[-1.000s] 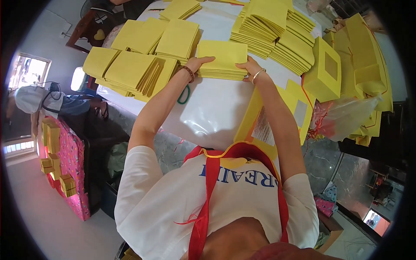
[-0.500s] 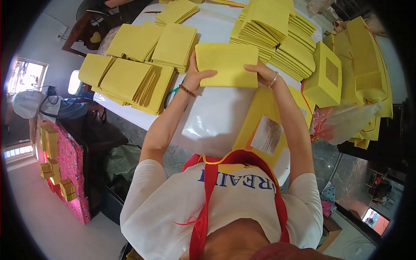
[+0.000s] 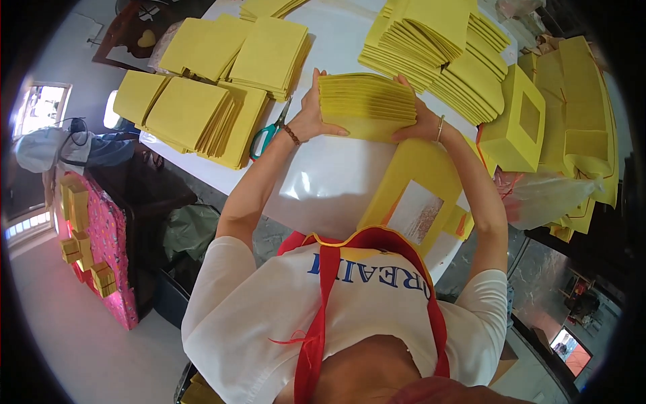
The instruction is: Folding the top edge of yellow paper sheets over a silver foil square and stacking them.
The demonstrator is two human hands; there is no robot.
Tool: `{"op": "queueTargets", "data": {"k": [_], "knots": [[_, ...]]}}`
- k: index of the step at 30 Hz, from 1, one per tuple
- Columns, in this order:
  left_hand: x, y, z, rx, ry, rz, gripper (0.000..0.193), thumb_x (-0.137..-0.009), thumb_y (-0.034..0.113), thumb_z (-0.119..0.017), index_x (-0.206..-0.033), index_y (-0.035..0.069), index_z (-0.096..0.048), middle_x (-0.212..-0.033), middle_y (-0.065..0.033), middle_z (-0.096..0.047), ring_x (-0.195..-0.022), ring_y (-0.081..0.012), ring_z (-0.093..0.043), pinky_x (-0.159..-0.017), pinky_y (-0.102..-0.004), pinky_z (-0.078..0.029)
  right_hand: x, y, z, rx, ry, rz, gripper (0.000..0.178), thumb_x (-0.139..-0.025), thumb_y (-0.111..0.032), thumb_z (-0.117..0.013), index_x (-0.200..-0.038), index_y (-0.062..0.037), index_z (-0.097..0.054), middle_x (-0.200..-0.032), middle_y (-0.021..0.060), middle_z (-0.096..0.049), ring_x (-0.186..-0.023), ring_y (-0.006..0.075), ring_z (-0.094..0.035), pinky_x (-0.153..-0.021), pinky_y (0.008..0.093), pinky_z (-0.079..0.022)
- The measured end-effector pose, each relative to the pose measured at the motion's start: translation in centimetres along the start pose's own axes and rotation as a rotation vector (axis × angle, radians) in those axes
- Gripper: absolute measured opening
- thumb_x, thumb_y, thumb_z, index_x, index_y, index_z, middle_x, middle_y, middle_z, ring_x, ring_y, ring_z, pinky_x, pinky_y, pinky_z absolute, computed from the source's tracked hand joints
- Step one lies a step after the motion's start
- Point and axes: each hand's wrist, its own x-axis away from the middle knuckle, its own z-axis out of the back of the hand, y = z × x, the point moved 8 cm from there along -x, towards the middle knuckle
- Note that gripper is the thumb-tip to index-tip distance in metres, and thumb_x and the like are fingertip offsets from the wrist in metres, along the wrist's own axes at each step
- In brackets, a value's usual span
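Between my two hands is a thick stack of yellow folded paper pieces (image 3: 368,106), its many layered edges facing me. My left hand (image 3: 312,114) grips the stack's left side, thumb along the lower edge and fingers up behind. On the opposite side my right hand (image 3: 420,121) clasps it the same way. Just left of my left wrist lie teal-handled scissors (image 3: 266,135), partly covered by a yellow pile (image 3: 195,111). Below the stack, a yellow folded sheet with a silvery window (image 3: 414,209) rests on the white tabletop (image 3: 323,182), close to my right forearm.
More yellow stacks stand at the far left (image 3: 269,57) and far right (image 3: 431,40). A yellow box with a window (image 3: 515,118) sits at the right edge, beside a clear plastic bag (image 3: 548,198). On a pink-covered table (image 3: 111,249) at left are small yellow bundles.
The stack has tipped so that its layered edges show instead of its flat face. My right hand has shifted right, and the scissors are more exposed.
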Motion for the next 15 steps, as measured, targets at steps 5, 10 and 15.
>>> {"op": "queueTargets", "data": {"k": [5, 10, 15], "knots": [[-0.1, -0.5, -0.6, -0.239, -0.042, 0.007, 0.128, -0.049, 0.029, -0.087, -0.139, 0.001, -0.001, -0.136, -0.0234, -0.029, -0.125, -0.0343, -0.032, -0.103, -0.0422, -0.027, -0.2, 0.0, 0.5, -0.171, 0.09, -0.05, 0.096, -0.059, -0.007, -0.08, -0.137, -0.0072, -0.024, -0.129, 0.0119, -0.043, -0.12, 0.0216, -0.041, -0.1, 0.0326, -0.036], [-1.6, 6.0, 2.7, 0.124, 0.103, 0.063, 0.115, -0.056, 0.015, -0.083, -0.14, 0.006, -0.005, -0.131, -0.0178, -0.035, -0.118, -0.0277, -0.04, -0.096, -0.0367, -0.037, 0.1, -1.3, 2.9, -0.264, 0.153, -0.175, 0.06, -0.068, -0.002, -0.074, -0.121, -0.005, -0.046, -0.11, 0.0047, -0.056, -0.105, 0.0161, -0.05, -0.091, 0.0305, -0.043], [-2.2, 9.5, 7.5, 0.863, 0.319, -0.165, 0.121, -0.061, 0.032, -0.082, -0.141, 0.02, 0.008, -0.136, -0.0165, -0.028, -0.123, -0.0266, -0.034, -0.102, -0.0358, -0.031, 0.1, -1.4, 1.7, -0.848, 0.171, -0.192, 0.038, -0.075, -0.002, -0.065, -0.111, -0.0065, -0.054, -0.108, 0.0022, -0.057, -0.101, 0.0147, -0.053, -0.088, 0.0294, -0.043]]}}
